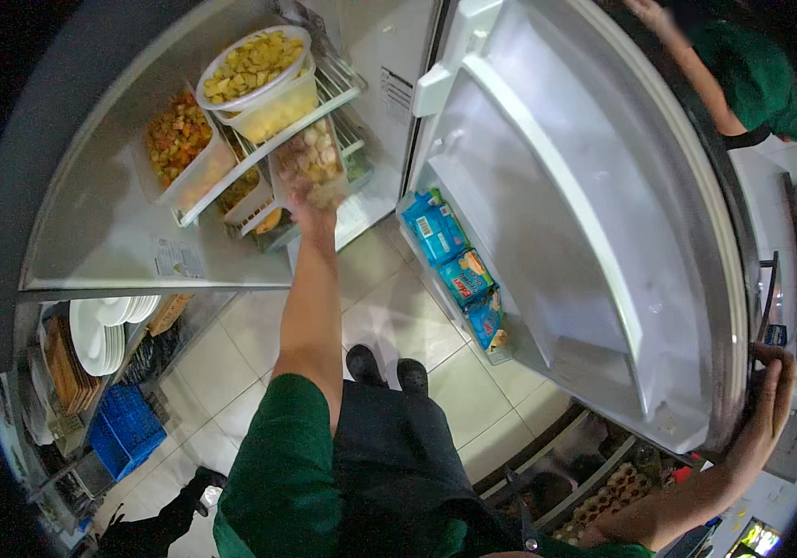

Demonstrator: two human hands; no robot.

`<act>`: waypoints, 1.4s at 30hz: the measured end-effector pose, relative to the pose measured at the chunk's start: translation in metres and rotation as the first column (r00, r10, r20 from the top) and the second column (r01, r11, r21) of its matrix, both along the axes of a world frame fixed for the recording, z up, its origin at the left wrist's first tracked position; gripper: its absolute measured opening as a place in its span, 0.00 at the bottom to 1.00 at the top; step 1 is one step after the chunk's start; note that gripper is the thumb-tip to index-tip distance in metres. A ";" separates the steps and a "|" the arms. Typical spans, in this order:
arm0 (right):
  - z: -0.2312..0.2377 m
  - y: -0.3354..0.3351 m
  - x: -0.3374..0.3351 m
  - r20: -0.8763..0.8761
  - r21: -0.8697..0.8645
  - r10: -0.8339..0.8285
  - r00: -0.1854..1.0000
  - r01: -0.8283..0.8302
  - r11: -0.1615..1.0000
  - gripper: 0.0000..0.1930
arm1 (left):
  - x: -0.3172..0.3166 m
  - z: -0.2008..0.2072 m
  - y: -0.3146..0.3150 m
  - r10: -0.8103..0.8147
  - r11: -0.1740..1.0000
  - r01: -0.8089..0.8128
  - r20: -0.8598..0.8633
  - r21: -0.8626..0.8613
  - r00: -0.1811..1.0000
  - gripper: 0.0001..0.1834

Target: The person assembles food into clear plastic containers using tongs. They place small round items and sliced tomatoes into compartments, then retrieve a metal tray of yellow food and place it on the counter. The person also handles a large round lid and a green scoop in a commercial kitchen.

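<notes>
My left hand (310,197) reaches into the open refrigerator and closes on the near end of a clear plastic container (332,193). Pale, roundish pieces (313,153) fill it; I cannot make out their kind. The hand is slightly blurred. Just above, a white tub of cut yellowish pieces (254,67) sits on a wire shelf (273,139). To its left stands a container of diced orange and green food (175,139). Over at the far right, my right hand (772,386) grips the outer edge of the refrigerator door (547,214), its fingers partly hidden.
Blue packets (454,265) line the door's lower rack. Below left are stacked white plates (101,339) and a blue crate (126,432). Egg trays (608,493) lie on shelving at lower right. Another person in green (747,74) is beyond the door; a dark shoe (205,484) shows at lower left.
</notes>
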State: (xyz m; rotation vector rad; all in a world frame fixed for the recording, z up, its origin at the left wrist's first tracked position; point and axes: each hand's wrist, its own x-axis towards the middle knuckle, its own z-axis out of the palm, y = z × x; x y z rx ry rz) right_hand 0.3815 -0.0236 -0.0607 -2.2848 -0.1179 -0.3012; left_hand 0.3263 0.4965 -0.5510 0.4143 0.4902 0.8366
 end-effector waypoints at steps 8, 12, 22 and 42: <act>-0.007 -0.052 0.007 0.019 0.062 -0.017 1.000 0.016 0.998 0.17 | -0.059 0.001 0.050 0.111 0.976 -0.125 -0.085 -0.180 0.990 0.41; -0.005 -0.071 0.000 0.013 -0.131 -0.033 0.999 0.035 0.991 0.19 | -0.113 -0.023 0.105 0.072 0.988 -0.100 -0.224 -0.116 0.972 0.45; -0.006 -0.083 -0.008 0.151 -0.247 -0.076 0.986 0.112 0.963 0.21 | -0.155 -0.070 0.110 0.257 0.950 -0.297 -0.302 -0.094 0.918 0.28; 0.008 -0.068 -0.048 -0.373 0.419 0.534 0.759 -0.376 0.827 0.14 | -0.476 0.197 -0.471 -0.001 0.991 -0.070 -0.529 -0.113 0.849 0.34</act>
